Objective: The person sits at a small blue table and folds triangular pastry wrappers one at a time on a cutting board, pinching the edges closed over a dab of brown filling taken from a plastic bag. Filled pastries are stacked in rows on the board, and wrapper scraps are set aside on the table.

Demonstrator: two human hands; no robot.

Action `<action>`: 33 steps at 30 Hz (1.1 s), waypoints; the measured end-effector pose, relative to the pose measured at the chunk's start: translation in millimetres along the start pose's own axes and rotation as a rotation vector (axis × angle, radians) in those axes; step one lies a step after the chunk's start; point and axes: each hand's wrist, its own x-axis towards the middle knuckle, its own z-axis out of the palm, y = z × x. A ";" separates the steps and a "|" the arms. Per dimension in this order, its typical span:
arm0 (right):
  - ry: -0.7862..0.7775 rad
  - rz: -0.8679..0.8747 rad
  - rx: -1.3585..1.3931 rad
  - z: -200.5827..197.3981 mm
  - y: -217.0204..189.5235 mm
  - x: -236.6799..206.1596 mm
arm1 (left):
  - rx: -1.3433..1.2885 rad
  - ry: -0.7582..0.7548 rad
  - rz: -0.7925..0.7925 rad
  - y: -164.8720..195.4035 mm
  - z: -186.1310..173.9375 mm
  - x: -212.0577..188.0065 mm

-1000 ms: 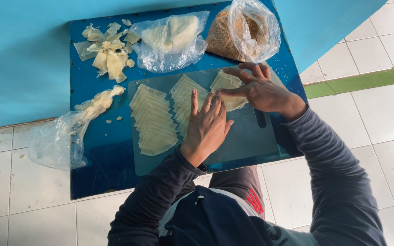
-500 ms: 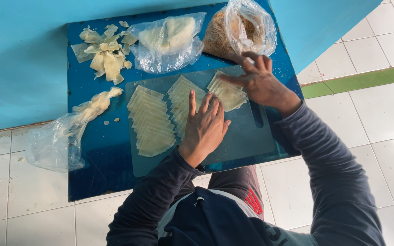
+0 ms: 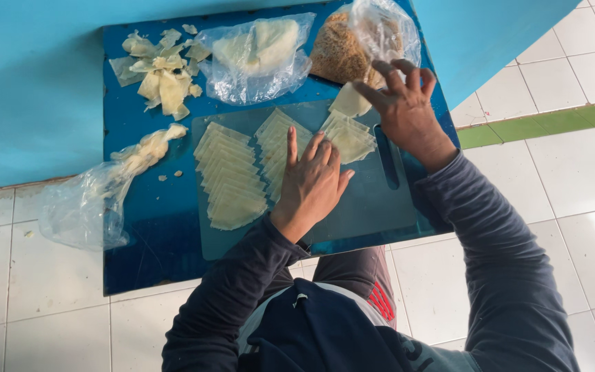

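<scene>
1. Right hand [image 3: 408, 114] up at the far edge of the clear plastic cutting board [image 3: 366, 207], fingers spread apart, one thin pale-yellow square wrapper sheet [image 3: 350, 101] at its fingertips. Whether that sheet is pinched or only touched, I cannot tell.
2. Left hand [image 3: 311, 182] lies flat, fingers together and extended, pressing on the middle fanned row of pale wrapper sheets [image 3: 275, 141]. It clamps nothing; it just pins the row.
3. To do this well, I'd say: keep that flat palm light so the row doesn't smear, and lift the single sheet by a corner so it peels cleanly off the right-hand stack [image 3: 350, 138].
4. The sheets look thin, slightly translucent, soft and easily torn. A third overlapped row [image 3: 228, 179] sits left of the pinned one, neat and stepped.
5. Around the board, on the blue tabletop [image 3: 146, 269]: torn wrapper scraps [image 3: 160, 72], a clear bag of pale dough [image 3: 256, 52], and a clear bag of brown crumbly filling [image 3: 352, 45].
</scene>
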 end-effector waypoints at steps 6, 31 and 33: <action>0.045 -0.049 0.122 2.2 -8.2 1.6 | -0.075 0.067 -0.040 -5.5 10.1 4.8; 0.271 0.119 0.299 -17.6 8.5 3.9 | -0.486 0.302 -0.147 -26.0 -69.9 -8.9; 0.336 0.147 0.271 -35.5 16.0 3.7 | -0.533 0.325 -0.171 -36.7 -101.4 -38.2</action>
